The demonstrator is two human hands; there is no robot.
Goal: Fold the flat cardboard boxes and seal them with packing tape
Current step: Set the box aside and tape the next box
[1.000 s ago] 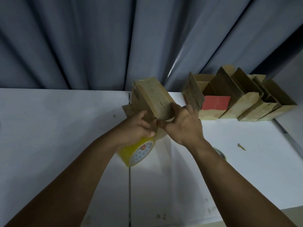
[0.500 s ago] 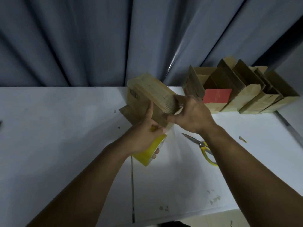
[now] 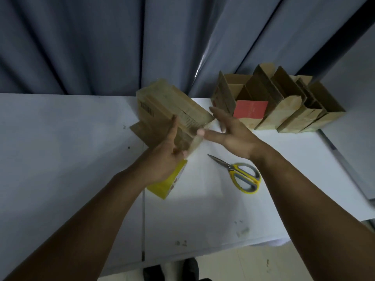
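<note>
- The cardboard box (image 3: 172, 106) was folded up, brown and oblong, with printed lines and a barcode on its faces. It was tilted above the far middle of the white table (image 3: 60, 149).
- The left hand (image 3: 164, 159) gripped a yellow packing tape roll (image 3: 168, 183), its index finger straight against the box.
- The right hand (image 3: 229, 134) was spread flat at the box's near end, its thumb touching it.
- Yellow-handled scissors (image 3: 241, 175) lay near, to the right.
- A row of folded boxes (image 3: 284, 110) stood at the far right.

Two arms reach out.
Left hand (image 3: 164, 159) grips tape (image 3: 165, 184), one finger up; right hand (image 3: 233, 136) flat, fingers spread.
</note>
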